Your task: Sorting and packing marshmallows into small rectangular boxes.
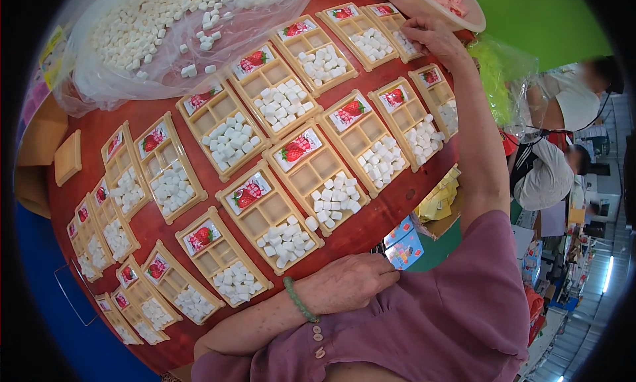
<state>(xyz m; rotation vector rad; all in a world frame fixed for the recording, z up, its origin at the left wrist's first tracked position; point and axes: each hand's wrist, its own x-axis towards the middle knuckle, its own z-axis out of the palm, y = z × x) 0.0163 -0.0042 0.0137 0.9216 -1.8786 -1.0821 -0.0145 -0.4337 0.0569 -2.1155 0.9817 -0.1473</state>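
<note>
Beige tray (391, 23) lies under the right fingers (414, 33), bunched narrow, any hold unclear.

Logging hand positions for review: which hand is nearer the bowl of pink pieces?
Right: the right hand is close to the bowl, over a tray; the left hand is farther off, by the purple shirt.
</note>
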